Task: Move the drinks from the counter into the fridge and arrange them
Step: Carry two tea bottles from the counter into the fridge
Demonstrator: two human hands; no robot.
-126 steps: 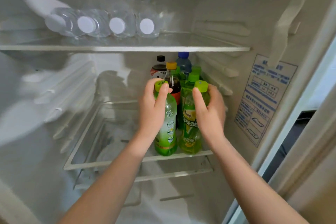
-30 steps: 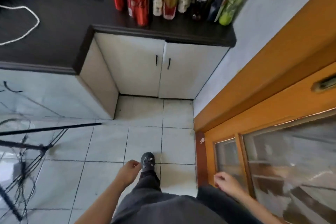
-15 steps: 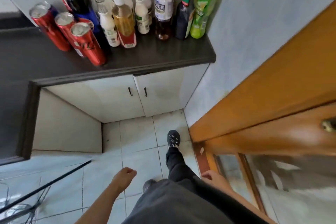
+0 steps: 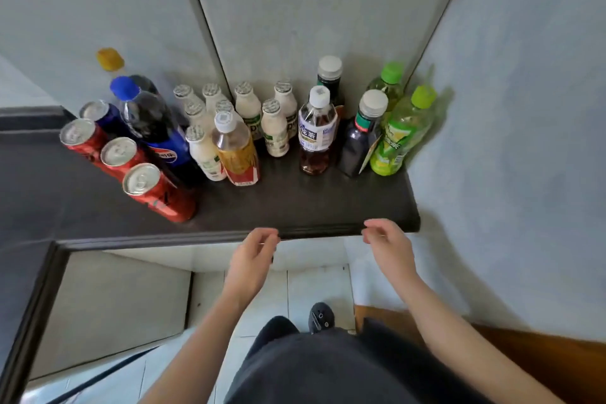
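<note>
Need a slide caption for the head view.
Empty left hand and right hand hover at the counter edge, facing red cans, white bottles and green bottles.

Pale walls (image 4: 508, 108), white floor tiles (image 4: 314, 289), orange woodwork (image 4: 541, 361).

Dark counter (image 4: 295, 207) carries standing bottles (image 4: 316, 131) and red cans (image 4: 157, 193).

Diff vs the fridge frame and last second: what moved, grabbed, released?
The two green bottles gripped at the fridge shelf were let go and the person walked to the counter. The left hand and right hand, hanging by the legs half a second ago, rose to the counter's front edge, empty. The drinks on the counter stand unchanged.
</note>
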